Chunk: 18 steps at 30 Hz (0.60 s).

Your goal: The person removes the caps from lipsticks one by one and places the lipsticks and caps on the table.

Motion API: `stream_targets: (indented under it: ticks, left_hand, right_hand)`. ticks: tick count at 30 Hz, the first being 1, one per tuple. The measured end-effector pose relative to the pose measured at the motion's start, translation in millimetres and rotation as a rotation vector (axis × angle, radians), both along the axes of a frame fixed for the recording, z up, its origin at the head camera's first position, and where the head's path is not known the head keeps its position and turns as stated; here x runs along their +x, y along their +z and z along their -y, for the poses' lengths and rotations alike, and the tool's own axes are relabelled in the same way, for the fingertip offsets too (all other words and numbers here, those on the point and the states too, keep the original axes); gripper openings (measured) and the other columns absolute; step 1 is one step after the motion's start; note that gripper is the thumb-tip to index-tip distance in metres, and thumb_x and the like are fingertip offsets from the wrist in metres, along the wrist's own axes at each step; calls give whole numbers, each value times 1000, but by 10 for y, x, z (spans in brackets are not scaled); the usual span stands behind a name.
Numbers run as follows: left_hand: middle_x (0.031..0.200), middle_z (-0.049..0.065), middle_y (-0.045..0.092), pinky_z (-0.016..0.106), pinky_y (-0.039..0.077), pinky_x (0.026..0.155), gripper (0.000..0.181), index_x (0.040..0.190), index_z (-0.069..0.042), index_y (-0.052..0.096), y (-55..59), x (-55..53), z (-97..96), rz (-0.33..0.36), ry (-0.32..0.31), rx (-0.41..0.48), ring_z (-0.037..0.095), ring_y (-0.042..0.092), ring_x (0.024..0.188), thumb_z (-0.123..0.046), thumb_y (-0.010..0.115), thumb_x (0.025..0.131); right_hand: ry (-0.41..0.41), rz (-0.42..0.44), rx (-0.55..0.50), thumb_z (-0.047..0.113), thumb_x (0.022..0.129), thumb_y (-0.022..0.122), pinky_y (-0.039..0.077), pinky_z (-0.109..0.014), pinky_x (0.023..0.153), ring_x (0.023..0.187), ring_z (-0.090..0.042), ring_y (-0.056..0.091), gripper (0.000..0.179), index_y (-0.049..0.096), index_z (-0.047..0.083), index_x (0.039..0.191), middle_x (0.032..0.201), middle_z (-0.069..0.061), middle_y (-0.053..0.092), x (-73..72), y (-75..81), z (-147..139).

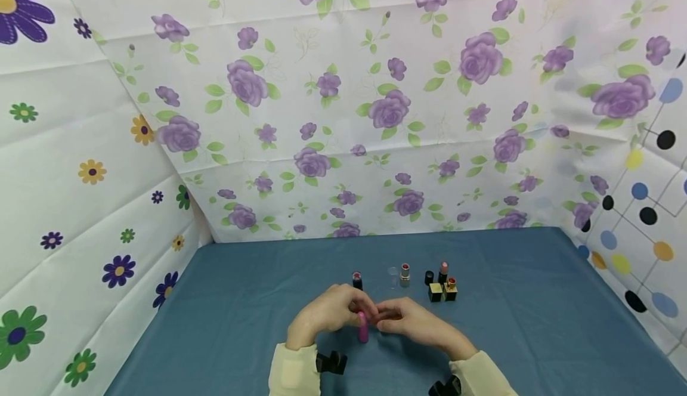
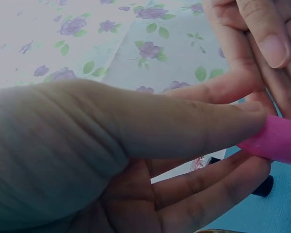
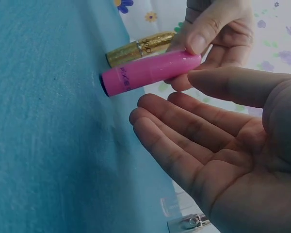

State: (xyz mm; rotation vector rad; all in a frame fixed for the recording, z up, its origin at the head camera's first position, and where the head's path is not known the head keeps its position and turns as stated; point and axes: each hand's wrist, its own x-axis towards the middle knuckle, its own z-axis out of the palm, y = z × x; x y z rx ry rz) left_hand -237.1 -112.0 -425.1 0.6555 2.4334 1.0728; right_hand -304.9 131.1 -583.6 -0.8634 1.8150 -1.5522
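Observation:
A closed pink lipstick tube (image 1: 363, 330) stands upright on the blue cloth. My left hand (image 1: 337, 308) pinches its rounded top between thumb and fingers, shown closely in the left wrist view. Just to the right is my right hand (image 1: 412, 322), its palm turned toward the tube and its fingers loosely extended, holding nothing. In the right wrist view, a glittery gold lipstick tube (image 3: 140, 48) stands beside the pink one; the left hand hides most of it from the head view.
Behind the hands stand an uncapped dark lipstick (image 1: 357, 280), a clear cap (image 1: 393, 277) and a gold lipstick (image 1: 405, 274). Farther right are a black cap (image 1: 429, 277), a coral lipstick (image 1: 443, 272), a gold-topped black cap (image 1: 435, 292) and a red lipstick (image 1: 451, 289). Floral sheets (image 1: 333, 121) enclose the table.

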Motion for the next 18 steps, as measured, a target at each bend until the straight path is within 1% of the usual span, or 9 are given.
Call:
stream_targets:
  ticks: [3,5,7,9,11,12,13,16,18]
  left_hand:
    - [101,2,77,33,56,76,18,105,-12,81,-4,-5,14,-26,9,-2,15,68,91,1,73,96]
    - [103,1,77,34,56,78,17,106,-14,81,-3,-9,20,-36,21,2,15,69,93,-2,72,97]
    - [104,-1,77,35,56,80,18,107,-15,81,1,-14,24,-51,33,8,14,69,94,-3,71,99]
    - [105,-2,76,37,57,83,18,108,-15,81,6,-22,27,-65,46,19,14,69,95,-5,70,100]
    - [105,-1,76,37,57,85,18,110,-15,80,9,-30,26,-85,56,36,14,70,96,-5,69,100]
    - [106,-1,76,37,57,85,18,112,-15,80,7,-37,25,-101,61,43,14,69,96,-6,69,100]
    - [106,-1,75,37,57,85,18,112,-15,79,6,-43,23,-114,69,53,14,69,95,-6,69,101]
    - [107,0,75,38,58,86,18,115,-14,79,-6,-61,13,-147,104,92,14,69,95,-9,68,102]
    - [109,0,75,40,58,87,18,117,-14,78,-18,-71,8,-163,130,121,15,70,95,-12,67,103]
  right_hand:
    - [16,-42,-8,27,107,62,58,-38,95,124,-22,65,47,57,4,148,136,-10,67,171,281,47]
    - [27,-66,16,28,108,60,58,-38,95,124,-21,65,50,54,2,150,138,-10,67,220,376,62]
    - [15,-31,3,30,107,63,58,-36,96,124,-19,65,50,56,6,150,139,-7,66,198,307,65]
    - [9,-28,-2,32,106,64,58,-34,95,124,-18,65,49,58,9,149,139,-4,67,118,140,66]
    - [-17,3,-6,33,104,68,58,-32,95,123,-18,66,45,63,14,144,136,-3,68,43,-28,69]
    - [-33,15,-15,33,103,69,58,-32,93,122,-20,67,43,65,14,141,134,-4,69,32,-69,75]
    - [-46,-4,-4,33,103,69,59,-33,91,119,-20,68,41,67,13,139,131,-4,71,47,-42,85]
    - [-85,5,8,30,104,68,60,-36,89,112,-25,70,40,67,5,135,123,-10,74,241,316,134]
    - [-115,4,-5,25,105,66,61,-40,87,106,-27,72,40,65,-4,133,117,-15,75,409,622,172]
